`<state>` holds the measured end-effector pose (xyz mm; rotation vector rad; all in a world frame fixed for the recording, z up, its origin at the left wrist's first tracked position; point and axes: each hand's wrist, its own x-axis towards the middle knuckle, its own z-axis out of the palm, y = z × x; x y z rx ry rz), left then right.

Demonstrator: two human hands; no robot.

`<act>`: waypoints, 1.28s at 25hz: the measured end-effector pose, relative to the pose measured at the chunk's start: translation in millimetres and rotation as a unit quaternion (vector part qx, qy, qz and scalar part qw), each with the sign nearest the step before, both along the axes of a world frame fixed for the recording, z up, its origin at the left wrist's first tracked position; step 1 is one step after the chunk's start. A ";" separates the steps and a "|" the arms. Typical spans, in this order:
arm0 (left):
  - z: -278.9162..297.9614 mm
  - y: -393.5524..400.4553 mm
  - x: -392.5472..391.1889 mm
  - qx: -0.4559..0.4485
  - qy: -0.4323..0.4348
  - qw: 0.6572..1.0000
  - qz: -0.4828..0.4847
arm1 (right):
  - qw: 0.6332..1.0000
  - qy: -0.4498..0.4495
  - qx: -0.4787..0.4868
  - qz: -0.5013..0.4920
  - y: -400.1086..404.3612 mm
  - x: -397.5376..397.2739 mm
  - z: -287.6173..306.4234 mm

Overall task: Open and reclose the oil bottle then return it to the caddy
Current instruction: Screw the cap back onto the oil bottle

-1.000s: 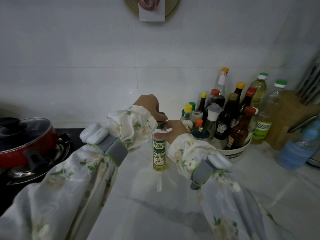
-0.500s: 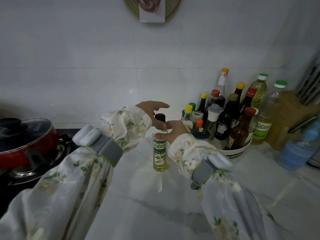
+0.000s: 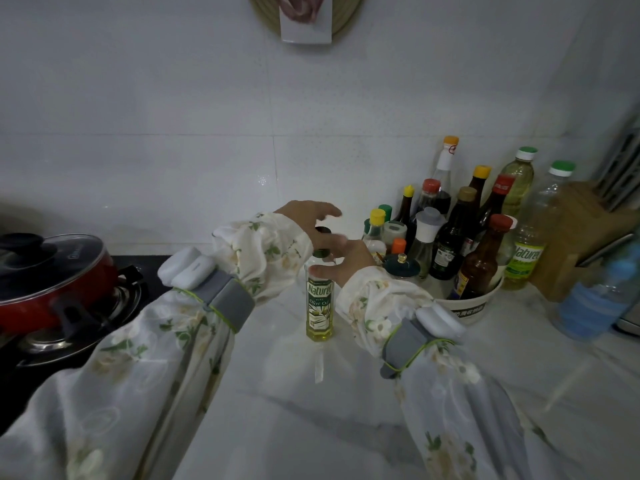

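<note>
The small olive oil bottle [image 3: 319, 301] stands upright on the marble counter [image 3: 311, 410], left of the caddy. My right hand [image 3: 348, 263] is wrapped around its shoulder and neck. My left hand [image 3: 310, 220] hovers over the top with its fingers spread, loosely around the dark cap [image 3: 324, 230]. The cap appears to sit on the neck; a finger hides the join. The caddy [image 3: 481, 306] is a white round tub packed with several sauce bottles.
A red pot with a glass lid [image 3: 52, 271] sits on the stove at the left. Right of the caddy stand two large oil bottles [image 3: 524, 258], a wooden knife block [image 3: 575, 237] and a blue-tinted water bottle [image 3: 595, 299]. The tiled wall is close behind.
My left hand was clenched on the cap a second ago; its fingers have since lifted and spread, exposing the cap. The bottle and my right hand have stayed put.
</note>
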<state>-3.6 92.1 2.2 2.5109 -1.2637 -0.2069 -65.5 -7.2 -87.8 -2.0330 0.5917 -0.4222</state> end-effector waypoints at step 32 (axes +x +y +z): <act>-0.3 -10.7 10.6 0.074 -0.132 0.988 -0.035 | 1.000 -0.014 0.014 -0.017 8.2 -2.1 2.7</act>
